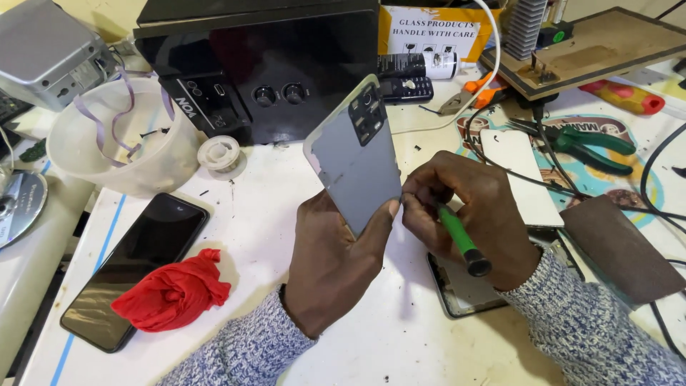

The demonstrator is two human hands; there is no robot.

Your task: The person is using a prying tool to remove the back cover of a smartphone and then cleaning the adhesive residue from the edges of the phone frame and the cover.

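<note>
Head view, looking down on a cluttered white tabletop (250, 214). Left hand (336, 264) at centre frame, fingers clamped on the lower end of a grey phone back cover (354, 161), held upright and tilted, camera cut-outs at its upper end. Right hand (475, 218) just beside it, fingers closed round a green-handled tool (461, 239), black butt pointing toward lower right, tip hidden behind the fingers near the cover's lower right edge; whether touching, cannot tell. Both wrists in grey-white knitted sleeves.

Under the right wrist, an opened phone body (464, 293) flat on the tabletop. Lower left, a black phone (139, 268) lying screen up, a crumpled red cloth (175, 293) overlapping its lower corner. Upper left, a translucent plastic bowl (118, 139) with a strip of ribbon over its rim, a small solder spool (220, 152) just beside it. Upper centre, a black speaker box (264, 64) with two knobs. Right of frame, green-handled pliers (589, 146), a brown pad (618, 246), a white rectangular panel (525, 175).
</note>
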